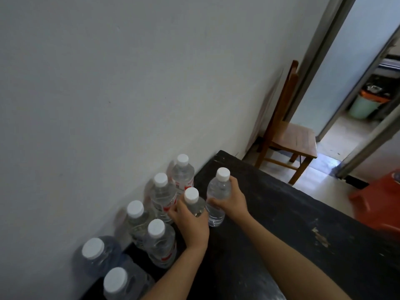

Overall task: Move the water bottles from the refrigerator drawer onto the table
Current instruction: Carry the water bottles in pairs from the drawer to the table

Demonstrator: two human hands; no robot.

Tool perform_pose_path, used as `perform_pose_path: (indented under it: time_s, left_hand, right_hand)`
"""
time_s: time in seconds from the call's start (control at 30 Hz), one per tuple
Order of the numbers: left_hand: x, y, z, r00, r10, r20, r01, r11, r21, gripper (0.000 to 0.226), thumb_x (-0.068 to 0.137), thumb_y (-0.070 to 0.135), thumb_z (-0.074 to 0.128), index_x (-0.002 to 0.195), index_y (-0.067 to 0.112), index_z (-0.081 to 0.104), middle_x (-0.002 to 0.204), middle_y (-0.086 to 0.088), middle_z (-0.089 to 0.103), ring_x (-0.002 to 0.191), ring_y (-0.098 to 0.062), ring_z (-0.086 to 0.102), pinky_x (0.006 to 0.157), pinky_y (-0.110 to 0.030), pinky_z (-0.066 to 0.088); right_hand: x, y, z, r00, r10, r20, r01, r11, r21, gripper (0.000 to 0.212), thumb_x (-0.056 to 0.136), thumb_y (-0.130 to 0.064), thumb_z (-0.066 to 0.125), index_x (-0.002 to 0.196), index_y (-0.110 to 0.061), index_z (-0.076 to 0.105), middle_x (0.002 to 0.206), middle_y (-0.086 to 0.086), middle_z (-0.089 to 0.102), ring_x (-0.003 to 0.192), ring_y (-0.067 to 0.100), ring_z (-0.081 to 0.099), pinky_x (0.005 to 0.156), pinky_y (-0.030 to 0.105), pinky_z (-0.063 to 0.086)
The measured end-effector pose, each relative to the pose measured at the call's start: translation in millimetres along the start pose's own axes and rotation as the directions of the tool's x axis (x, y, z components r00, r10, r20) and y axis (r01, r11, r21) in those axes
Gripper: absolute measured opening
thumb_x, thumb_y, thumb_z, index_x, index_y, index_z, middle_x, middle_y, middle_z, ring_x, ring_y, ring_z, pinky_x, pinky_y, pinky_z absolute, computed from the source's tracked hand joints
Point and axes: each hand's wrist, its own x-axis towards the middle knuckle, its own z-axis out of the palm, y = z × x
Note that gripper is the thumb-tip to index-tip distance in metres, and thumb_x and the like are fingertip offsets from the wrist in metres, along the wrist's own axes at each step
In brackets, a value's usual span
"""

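Observation:
Both hands hold clear water bottles with white caps over the black table. My left hand grips one bottle around its body, right beside the row along the wall. My right hand grips another bottle just to the right of it, its base close to the tabletop. Several more capped bottles stand upright along the white wall, and two larger ones stand at the near left. The refrigerator drawer is out of view.
A wooden chair stands beyond the table's far end, against the wall. An orange plastic stool sits on the floor to the right. A doorway opens at the upper right, with a green bin inside.

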Motion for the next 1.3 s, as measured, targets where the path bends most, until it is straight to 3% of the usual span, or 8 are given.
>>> perform_pose_path:
  time_s: [0.17,0.4,0.57,0.7,0.87,1.0,1.13,1.3]
  left_hand:
    - [5.1,-9.6,-3.3,1.0,-0.027,-0.002,0.027,0.999,0.019,0.074,0.065,0.0,0.077,0.13,0.003,0.041,0.134,-0.024,0.032,0.125,-0.034,0.033,0.106,-0.034,0.028]
    - [2.0,-13.8,-5.5,1.0,0.01,-0.01,-0.009,0.999,0.051,0.068,0.068,-0.003,0.074,0.128,0.003,0.042,0.134,-0.023,0.033,0.126,-0.03,0.031,0.102,-0.023,0.021]
    - [0.8,-12.0,-5.1,0.993,0.116,0.015,-0.117,0.988,0.105,0.068,0.069,0.0,0.073,0.129,0.003,0.04,0.134,-0.019,0.041,0.127,-0.031,0.037,0.108,-0.04,0.028]
    - [5.1,-11.9,-8.9,0.99,0.132,0.045,-0.137,0.982,0.127,0.062,0.075,0.005,0.07,0.129,0.004,0.041,0.13,-0.017,0.049,0.123,-0.031,0.044,0.102,-0.051,0.038]
    - [2.8,1.6,-19.1,0.984,0.141,0.106,-0.155,0.978,0.141,0.072,0.08,0.011,0.066,0.14,0.011,0.026,0.139,-0.015,0.041,0.13,-0.028,0.038,0.108,-0.049,0.032]
    - [-4.1,18.2,-30.1,0.958,0.186,0.218,-0.227,0.957,0.181,0.083,0.08,0.022,0.067,0.144,0.014,0.015,0.149,-0.011,0.027,0.137,-0.025,0.026,0.112,-0.046,0.025]
    - [-23.7,27.3,-52.9,0.925,0.186,0.333,-0.261,0.945,0.199,0.06,0.081,0.02,0.064,0.133,0.011,0.033,0.139,-0.012,0.039,0.132,-0.028,0.035,0.11,-0.047,0.031]
    - [-56.9,35.8,-108.9,0.837,0.338,0.43,-0.424,0.898,0.121,0.061,0.081,0.015,0.064,0.135,0.013,0.036,0.137,-0.008,0.043,0.129,-0.024,0.039,0.105,-0.043,0.038]
  right_hand:
    - [16.1,-5.8,18.6,0.997,-0.057,0.048,0.057,0.998,0.008,0.082,0.061,-0.02,0.083,0.128,-0.027,0.036,0.116,-0.003,0.055,0.107,0.014,0.053,0.09,0.032,0.048]
    - [19.3,-11.9,29.8,0.984,-0.079,0.159,0.079,0.997,0.001,0.078,0.066,-0.024,0.081,0.13,-0.024,0.035,0.127,-0.001,0.051,0.115,0.015,0.049,0.096,0.034,0.046]
    - [13.7,-22.8,29.3,0.981,-0.062,0.183,0.055,0.997,0.045,0.059,0.082,-0.024,0.067,0.132,-0.017,0.036,0.129,0.006,0.049,0.107,0.013,0.049,0.056,0.006,0.044]
    - [6.1,-24.3,27.8,0.978,-0.069,0.195,0.061,0.997,0.048,0.058,0.082,-0.025,0.066,0.131,-0.017,0.037,0.128,0.003,0.05,0.116,0.016,0.049,0.087,0.023,0.044]
    - [-11.8,-34.0,7.1,0.969,-0.057,0.242,0.045,0.998,0.052,0.058,0.083,-0.013,0.063,0.135,-0.015,0.035,0.129,0.004,0.048,0.119,0.018,0.046,0.102,0.037,0.039]
    - [-34.8,-40.1,-14.6,0.982,-0.049,0.185,0.062,0.996,-0.065,0.074,0.083,-0.024,0.064,0.144,-0.025,0.021,0.15,0.008,0.025,0.135,0.026,0.029,0.106,0.04,0.032]
    - [-73.0,-40.8,-40.2,0.99,-0.072,0.122,0.084,0.992,-0.097,0.074,0.083,-0.025,0.064,0.144,-0.026,0.021,0.15,0.01,0.023,0.136,0.028,0.027,0.109,0.043,0.031]
    - [-126.9,-32.0,-61.6,0.986,-0.13,0.1,0.144,0.978,-0.149,0.071,0.085,-0.021,0.062,0.143,-0.027,0.022,0.149,0.009,0.026,0.134,0.024,0.031,0.106,0.037,0.033]
